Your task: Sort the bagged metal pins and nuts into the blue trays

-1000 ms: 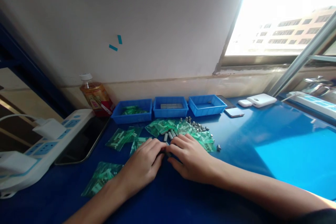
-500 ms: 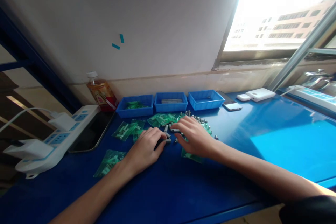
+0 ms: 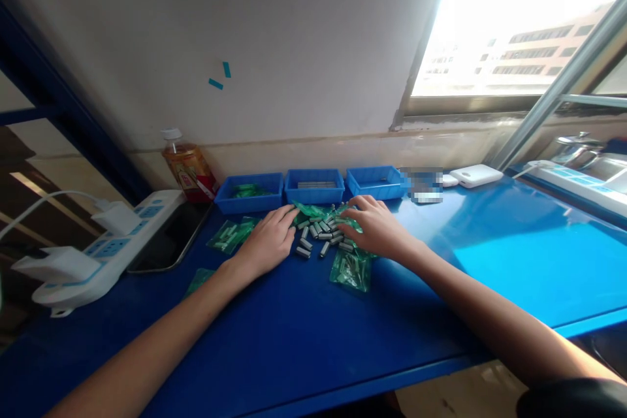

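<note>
Several short silvery metal cylinders [image 3: 324, 236] lie in a loose pile on the blue table between my hands. My left hand [image 3: 268, 240] rests at the pile's left edge, fingers stretched forward, the tips by a green plastic bag [image 3: 309, 211]. On the right, my right hand [image 3: 376, 227] arches over the pile's edge, thumb and fingers apart, nothing seen in its grasp. Below it lies a green bag of small metal parts [image 3: 351, 270]. Another filled green bag [image 3: 228, 236] sits left of my left hand, and my left forearm partly covers one more bag [image 3: 200, 279].
Along the wall stand a blue bin with green bags [image 3: 249, 202], a blue bin with metal rods [image 3: 314, 194] and a third blue bin [image 3: 375, 191]. To the left are a phone [image 3: 171, 241], a power strip [image 3: 110, 245] and a drink bottle [image 3: 189, 166]. White devices [image 3: 475, 175] lie right.
My hands have moved apart and slightly forward, to either side of the pile. The cylinders between them now show more fully. The view has shifted a little.
</note>
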{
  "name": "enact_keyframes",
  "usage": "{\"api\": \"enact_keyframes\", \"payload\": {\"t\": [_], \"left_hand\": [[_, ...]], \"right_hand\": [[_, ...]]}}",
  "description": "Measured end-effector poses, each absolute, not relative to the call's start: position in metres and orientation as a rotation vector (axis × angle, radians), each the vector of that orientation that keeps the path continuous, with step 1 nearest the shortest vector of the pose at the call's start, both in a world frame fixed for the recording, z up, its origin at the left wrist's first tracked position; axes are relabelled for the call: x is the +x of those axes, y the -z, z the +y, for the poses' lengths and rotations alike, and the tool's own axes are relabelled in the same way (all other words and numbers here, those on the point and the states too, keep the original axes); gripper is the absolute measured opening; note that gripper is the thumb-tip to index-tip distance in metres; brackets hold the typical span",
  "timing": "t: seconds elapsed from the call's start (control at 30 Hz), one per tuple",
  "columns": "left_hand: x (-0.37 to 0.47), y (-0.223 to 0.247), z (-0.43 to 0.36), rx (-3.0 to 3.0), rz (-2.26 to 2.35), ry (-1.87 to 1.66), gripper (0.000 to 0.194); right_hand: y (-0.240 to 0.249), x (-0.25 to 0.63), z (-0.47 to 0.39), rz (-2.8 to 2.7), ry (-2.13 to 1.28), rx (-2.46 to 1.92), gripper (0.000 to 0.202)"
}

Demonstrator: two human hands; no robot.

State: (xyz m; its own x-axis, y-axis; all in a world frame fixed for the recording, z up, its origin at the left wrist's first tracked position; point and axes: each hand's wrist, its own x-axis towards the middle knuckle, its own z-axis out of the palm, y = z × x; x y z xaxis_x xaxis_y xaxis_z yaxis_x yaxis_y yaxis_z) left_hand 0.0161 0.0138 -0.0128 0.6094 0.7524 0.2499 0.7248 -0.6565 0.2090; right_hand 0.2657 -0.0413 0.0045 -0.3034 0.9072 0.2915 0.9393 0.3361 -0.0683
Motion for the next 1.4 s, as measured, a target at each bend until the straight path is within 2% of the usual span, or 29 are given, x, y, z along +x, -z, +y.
{"api": "enact_keyframes", "payload": {"t": [0.27,0.47,0.6,0.73,0.8,0.97,1.17,1.27,1.4], "left_hand": [[0.052,0.006,0.026,2.761,1.064,-0.407,0.045],[0.077,0.006,0.012,2.789,0.916,-0.291,0.058],[0.082,0.006,0.005,2.812,0.904,-0.163,0.068],[0.082,0.008,0.001,2.863,0.833,-0.155,0.062],[0.081,0.009,0.001,2.893,0.767,-0.154,0.058],[0.080,0.011,0.002,2.924,0.677,-0.100,0.060],[0.068,0.009,-0.005,2.926,0.670,-0.077,0.052],[0.058,0.009,-0.011,2.918,0.680,-0.112,0.052],[0.039,0.008,-0.024,2.899,0.744,-0.063,0.053]], "right_hand": [[-0.006,0.284,-0.034,-2.317,0.117,-1.859,0.029],[-0.005,0.301,-0.032,-2.370,0.042,-1.842,0.039],[-0.006,0.305,-0.033,-2.361,0.077,-1.863,0.038],[-0.010,0.293,-0.040,-2.271,0.092,-1.706,0.036],[-0.010,0.287,-0.045,-2.305,0.044,-1.596,0.043],[-0.007,0.290,-0.051,-2.495,-0.240,-1.594,0.080],[-0.008,0.306,-0.046,-2.522,-0.464,-1.731,0.091],[-0.013,0.309,-0.047,-2.536,-0.481,-1.698,0.087],[-0.017,0.310,-0.047,-2.539,-0.381,-1.601,0.070]]}}
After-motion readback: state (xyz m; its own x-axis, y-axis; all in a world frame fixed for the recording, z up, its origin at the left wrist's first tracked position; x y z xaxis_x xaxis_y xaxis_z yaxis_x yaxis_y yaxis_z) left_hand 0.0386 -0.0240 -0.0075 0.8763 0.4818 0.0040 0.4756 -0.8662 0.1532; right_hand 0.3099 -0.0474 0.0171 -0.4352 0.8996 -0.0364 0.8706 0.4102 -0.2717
